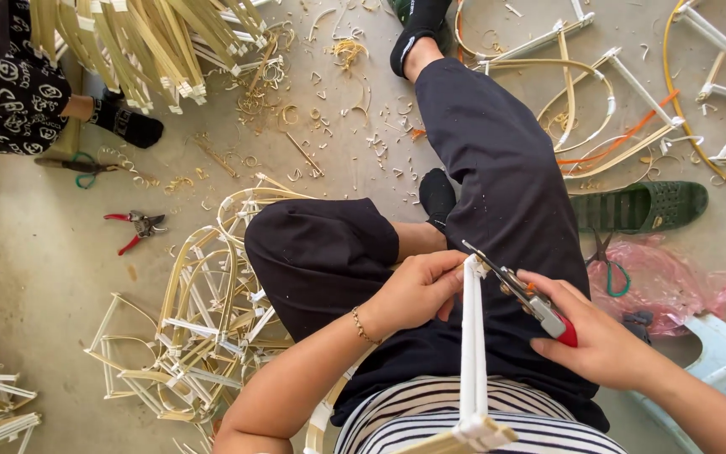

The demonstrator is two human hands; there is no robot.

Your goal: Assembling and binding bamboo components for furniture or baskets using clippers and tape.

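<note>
Left hand [418, 290] pinches the far end of a white-wrapped bamboo strip [470, 353], fingers curled shut around it just over the lap. The strip runs from that grip toward the near edge, ending in a taped joint of a frame piece against the striped shirt [430, 416]. Right hand [602, 340] is closed round the red handle of pruning shears [523, 294]; blades point far-left and meet the strip tip right beside the left fingers. Blades look nearly closed on it, though that spot is too small to be sure. Floor [35, 269]: pile of finished bamboo frames [203, 328] left of the knees, second red-handled shears [136, 225] farther left, shavings [296, 126] far centre, green sandal [640, 206] and pink plastic bag [674, 282] right. Another person's patterned sleeve [6, 92] far left.
</note>
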